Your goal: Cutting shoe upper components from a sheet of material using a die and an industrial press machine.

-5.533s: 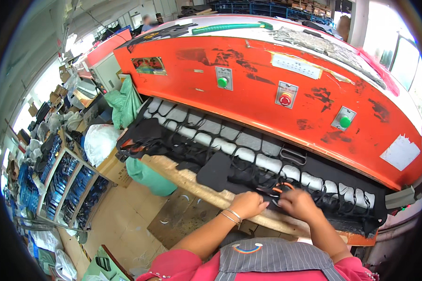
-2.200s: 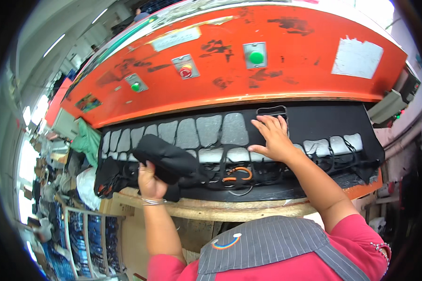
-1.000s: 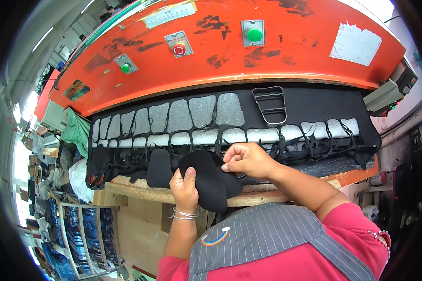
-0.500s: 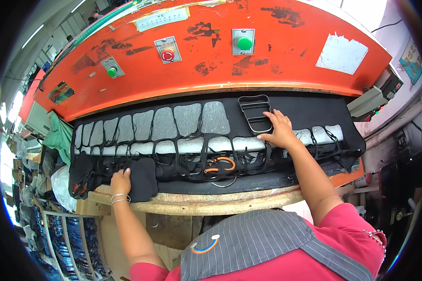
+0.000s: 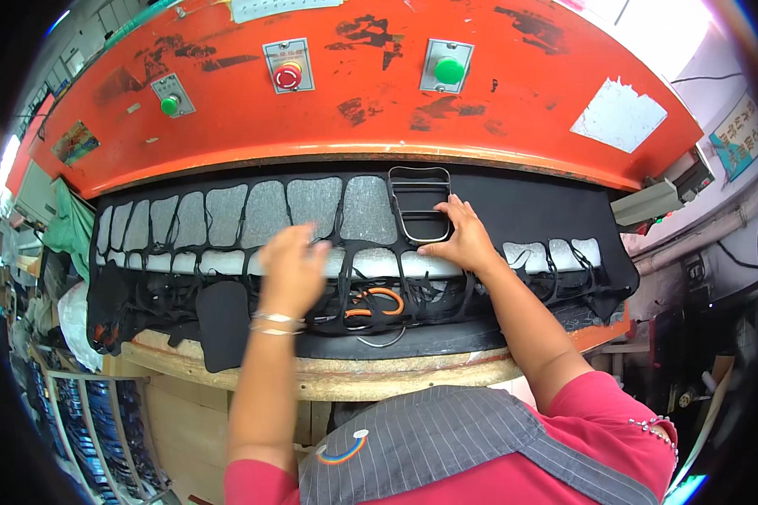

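My right hand (image 5: 465, 236) grips the right side of a metal cutting die (image 5: 448, 187), a rounded frame with crossbars. The die lies on a black sheet (image 5: 535, 206), right beside the last of a row of grey-showing cut-out shapes (image 5: 369, 210). My left hand (image 5: 293, 265), smeared by motion, hovers above the sheet's middle; its fingers cannot be made out clearly. A loose black cut piece (image 5: 224, 326) lies near the front edge at left. Orange-handled pliers or cutters (image 5: 387, 300) rest among the black scrap strips, partly hidden by them.
Behind the sheet stands an orange-red machine beam (image 5: 345, 126) with green push buttons (image 5: 449, 71) and a red knob (image 5: 287, 76). A worn wooden edge (image 5: 370, 380) runs along the front. At the lower left is a metal rack (image 5: 93, 421) of dark blue items.
My right hand and the cutting die have moved left, up against the row of cut-outs. My left hand has left the loose black piece and moved right and away from me.
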Demonstrator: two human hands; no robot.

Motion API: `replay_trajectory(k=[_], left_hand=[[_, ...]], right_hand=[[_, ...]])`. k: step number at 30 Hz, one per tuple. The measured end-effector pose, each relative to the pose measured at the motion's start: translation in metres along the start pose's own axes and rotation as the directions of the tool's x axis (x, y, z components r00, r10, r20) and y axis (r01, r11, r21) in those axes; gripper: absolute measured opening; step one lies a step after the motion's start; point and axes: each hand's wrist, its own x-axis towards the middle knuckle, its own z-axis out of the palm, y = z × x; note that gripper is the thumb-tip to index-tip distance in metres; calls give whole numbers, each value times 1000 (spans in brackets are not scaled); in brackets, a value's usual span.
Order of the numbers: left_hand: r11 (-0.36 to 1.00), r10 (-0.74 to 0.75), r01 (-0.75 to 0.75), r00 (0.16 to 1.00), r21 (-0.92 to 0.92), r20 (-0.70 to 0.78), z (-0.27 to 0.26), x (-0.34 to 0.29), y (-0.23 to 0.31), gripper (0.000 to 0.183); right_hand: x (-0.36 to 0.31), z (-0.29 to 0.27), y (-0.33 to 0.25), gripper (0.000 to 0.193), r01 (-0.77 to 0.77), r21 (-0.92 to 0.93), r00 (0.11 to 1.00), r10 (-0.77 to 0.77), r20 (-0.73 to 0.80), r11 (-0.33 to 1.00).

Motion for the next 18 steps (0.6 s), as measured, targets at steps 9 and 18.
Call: replay_trajectory(k=[9, 18], left_hand=[[989, 148, -146, 986, -32, 80, 104, -1, 49, 38], [978, 204, -207, 976, 28, 79, 105, 9, 49, 40]], right_hand=[[-5, 10, 1, 82, 66, -24, 994, -68, -82, 998], [4, 8, -1, 76, 103, -69, 986, -111, -123, 992]])
